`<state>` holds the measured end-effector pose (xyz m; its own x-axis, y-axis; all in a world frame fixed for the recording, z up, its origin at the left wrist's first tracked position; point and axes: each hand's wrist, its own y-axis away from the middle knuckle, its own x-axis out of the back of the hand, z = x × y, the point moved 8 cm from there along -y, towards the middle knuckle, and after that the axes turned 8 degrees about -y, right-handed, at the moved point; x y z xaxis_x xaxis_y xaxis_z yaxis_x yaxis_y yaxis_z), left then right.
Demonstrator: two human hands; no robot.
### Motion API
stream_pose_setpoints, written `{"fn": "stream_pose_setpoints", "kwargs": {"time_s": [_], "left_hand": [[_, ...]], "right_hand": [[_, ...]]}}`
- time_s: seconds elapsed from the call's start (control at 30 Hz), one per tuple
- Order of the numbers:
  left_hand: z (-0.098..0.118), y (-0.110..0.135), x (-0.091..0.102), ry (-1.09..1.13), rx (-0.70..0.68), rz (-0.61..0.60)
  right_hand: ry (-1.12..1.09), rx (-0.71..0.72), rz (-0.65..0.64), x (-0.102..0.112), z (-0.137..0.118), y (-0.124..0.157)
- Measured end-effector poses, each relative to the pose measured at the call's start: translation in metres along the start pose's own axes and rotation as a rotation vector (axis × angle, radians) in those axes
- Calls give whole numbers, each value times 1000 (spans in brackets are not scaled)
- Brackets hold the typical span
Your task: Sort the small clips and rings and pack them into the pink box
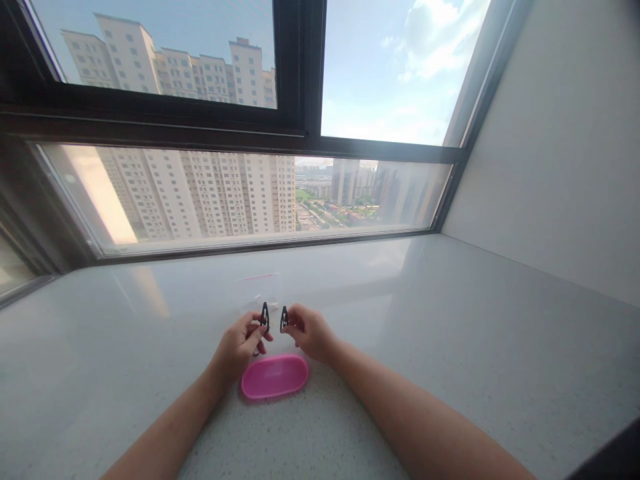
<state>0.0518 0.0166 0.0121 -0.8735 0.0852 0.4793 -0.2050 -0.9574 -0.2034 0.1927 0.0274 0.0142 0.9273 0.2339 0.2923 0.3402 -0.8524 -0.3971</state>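
Between the thumb and fingers of my left hand [241, 343] is a black snap hair clip [265, 317], held upright with its narrow end up. My right hand [309, 331] pinches a second black snap hair clip [284, 319], also upright. The two clips face each other with a small gap between them. Just below both hands lies a pink oval tray [275, 377], its inside bare. Behind the clips rests a clear plastic bag [260, 287] with a pink seal line, partly covered by my left hand. Something small and dark shows under my left fingers, too hidden to name.
A pale speckled stone sill [400, 373] carries everything. Dark window frames [300, 133] border its far side, with tall buildings outside. On the right a white wall [560, 147] meets the sill.
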Motion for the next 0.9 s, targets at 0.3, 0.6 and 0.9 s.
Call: {"fn": "stream_pose_setpoints", "kwargs": {"time_s": [0.3,0.6,0.9], "left_hand": [[-1,0,1,3,-9,9],[5,2,1,28,-1,32],[1,-1,0,30,-20,20]], "right_hand": [[10,6,28,2,-1,0],[-13,25,33,3,-4,1],[-16,37,38,4,-4,0]]}}
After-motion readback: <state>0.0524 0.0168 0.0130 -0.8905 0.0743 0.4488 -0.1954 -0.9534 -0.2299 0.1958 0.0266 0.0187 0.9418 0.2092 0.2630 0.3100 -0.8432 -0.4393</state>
